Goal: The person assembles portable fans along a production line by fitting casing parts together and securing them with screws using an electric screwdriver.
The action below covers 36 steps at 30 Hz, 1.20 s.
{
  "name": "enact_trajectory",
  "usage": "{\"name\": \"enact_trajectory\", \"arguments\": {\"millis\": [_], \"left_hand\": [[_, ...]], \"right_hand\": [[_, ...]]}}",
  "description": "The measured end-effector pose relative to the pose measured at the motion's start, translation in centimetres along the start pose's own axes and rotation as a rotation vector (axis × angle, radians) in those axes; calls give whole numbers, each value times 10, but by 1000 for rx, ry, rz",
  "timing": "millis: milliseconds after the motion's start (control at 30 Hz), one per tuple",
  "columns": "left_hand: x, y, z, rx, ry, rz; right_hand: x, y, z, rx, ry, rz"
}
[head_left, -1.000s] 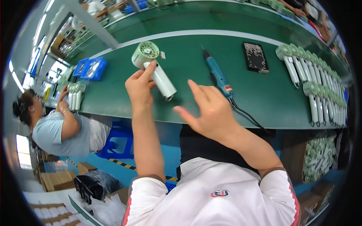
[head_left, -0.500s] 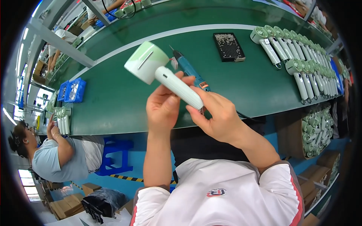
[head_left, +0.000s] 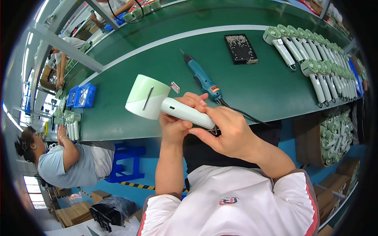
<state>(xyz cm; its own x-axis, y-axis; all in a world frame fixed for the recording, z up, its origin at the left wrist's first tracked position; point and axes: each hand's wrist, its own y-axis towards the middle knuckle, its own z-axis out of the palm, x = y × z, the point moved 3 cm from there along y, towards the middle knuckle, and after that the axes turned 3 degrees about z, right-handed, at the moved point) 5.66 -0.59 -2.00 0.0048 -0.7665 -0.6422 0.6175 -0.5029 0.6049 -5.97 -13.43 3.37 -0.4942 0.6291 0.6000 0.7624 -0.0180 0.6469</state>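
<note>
Both hands hold a pale green and white handheld unit (head_left: pixel 146 96), shaped like a hair dryer. Its drum-shaped head points left, with a silver strip on its side and a small white connector (head_left: pixel 175 87) on thin wires sticking out behind. My left hand (head_left: pixel 176 120) is closed round the handle from below, near the head. My right hand (head_left: pixel 227 129) grips the handle's end, thumb beneath and fingers on top; a small metal loop shows there. Just beyond the hands, a teal electric screwdriver (head_left: pixel 201 76) lies on the green tabletop (head_left: pixel 118 90), its cable trailing right.
A black tray (head_left: pixel 241 49) of small screws lies further back. Rows of similar units (head_left: pixel 291 51) fill the right side. Below them stands a carton (head_left: pixel 309 141) of pale green parts. Blue bins (head_left: pixel 84 95) and a seated co-worker (head_left: pixel 71 157) are at the left.
The unit has come down and nearer to me, with its handle tilted closer to level. Both hands have moved with it, keeping their hold. The screwdriver is now less covered.
</note>
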Motion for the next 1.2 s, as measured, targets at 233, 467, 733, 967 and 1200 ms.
{"name": "enact_trajectory", "arguments": {"millis": [233,467,733,967,1200], "left_hand": [[-5,-2,13,-89,176,22],[-21,17,29,-439,260,-433],[-33,37,38,-388,606,-463],[-41,35,9,-419,619,-438],[-51,37,-7,-460,804,-470]], "right_hand": [[-13,-7,2,4,32,-53],[-45,1,6,191,937,735],[-56,4,13,282,1064,760],[-65,42,-26,436,415,660],[-120,93,-16,462,-653,-666]]}}
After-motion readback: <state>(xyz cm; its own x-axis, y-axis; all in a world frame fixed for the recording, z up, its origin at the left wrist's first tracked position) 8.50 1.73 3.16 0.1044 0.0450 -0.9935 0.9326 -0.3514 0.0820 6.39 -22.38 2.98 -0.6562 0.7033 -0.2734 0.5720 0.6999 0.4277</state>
